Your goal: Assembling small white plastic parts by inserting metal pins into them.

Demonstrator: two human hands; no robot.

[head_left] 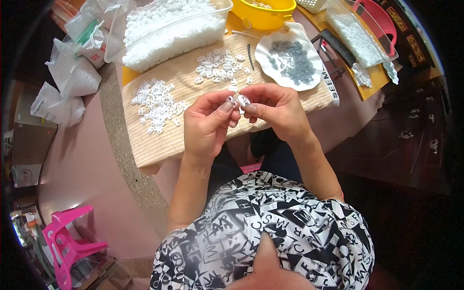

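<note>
My left hand [209, 118] and my right hand [280, 112] meet above the near edge of the cloth-covered table [159, 150]. Between the thumb and fingers of my right hand is a small white plastic piece [243, 100]. The left fingertips pinch close against it, on something small and mostly hidden. Just beyond my hands lies a loose group of white oval pieces [220, 65]. To the left spreads a pile of small white pieces with dark holes [157, 104]. A white scalloped plate [263, 50] on the right carries many tiny dark grey pieces [292, 60].
A clear bin [174, 43] heaped with white pieces stands at the back left, beside a yellow basin [263, 17]. Another clear tray [357, 41] of white pieces sits far right. Filled plastic bags [72, 67] and a pink stool [72, 241] are at left.
</note>
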